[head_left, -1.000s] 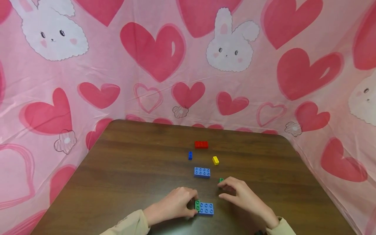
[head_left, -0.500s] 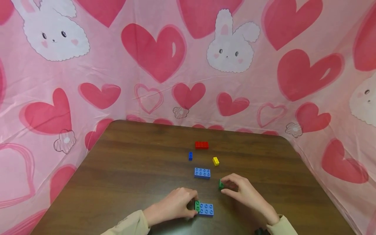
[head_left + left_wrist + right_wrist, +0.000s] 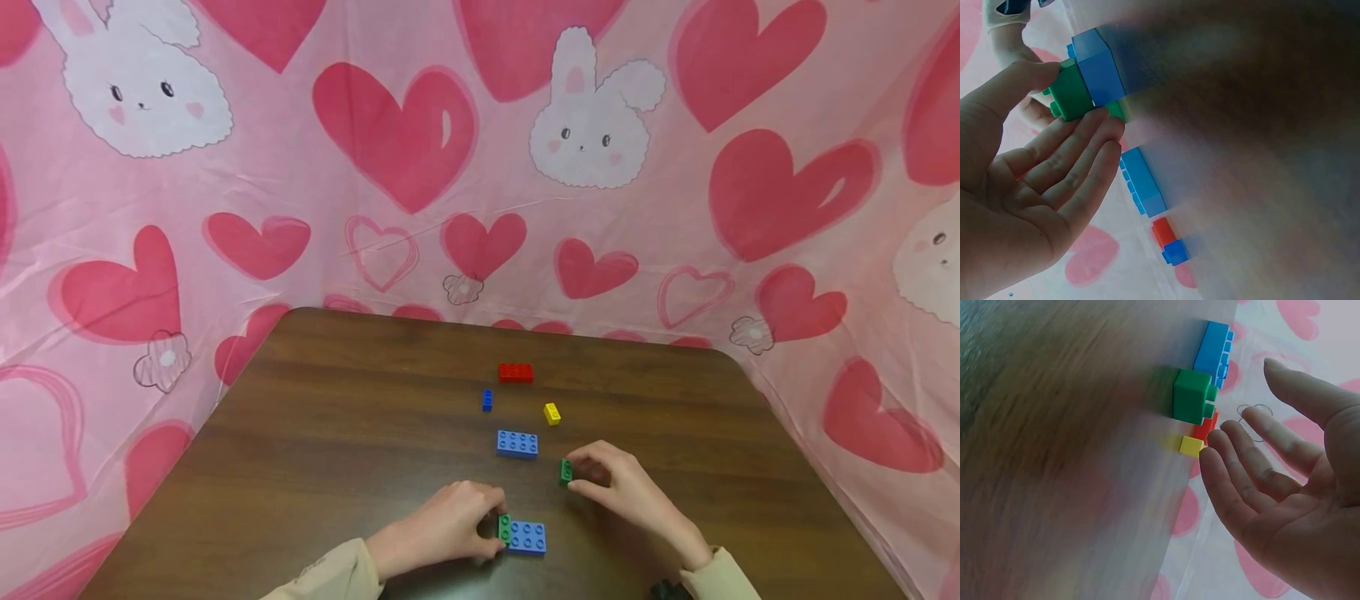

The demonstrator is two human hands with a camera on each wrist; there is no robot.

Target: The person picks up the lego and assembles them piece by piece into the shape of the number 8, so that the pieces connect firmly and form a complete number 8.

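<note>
My left hand pinches a two-stud green brick between thumb and fingers. That brick sits across the left end of a blue brick, whose other studs show. In the left wrist view the green brick stands above the blue brick; whether it is pressed fully down I cannot tell. My right hand is beside a second green brick standing on the table. In the right wrist view its fingers are spread, apart from that green brick, and hold nothing.
Farther back on the brown table lie a second blue eight-stud brick, a yellow brick, a small dark blue brick and a red brick. A pink heart-patterned cloth hangs behind the table.
My right hand has come down slightly toward me and drawn clear of the second green brick, which has shifted a little nearer and shows more. The left hand keeps its pinch.
</note>
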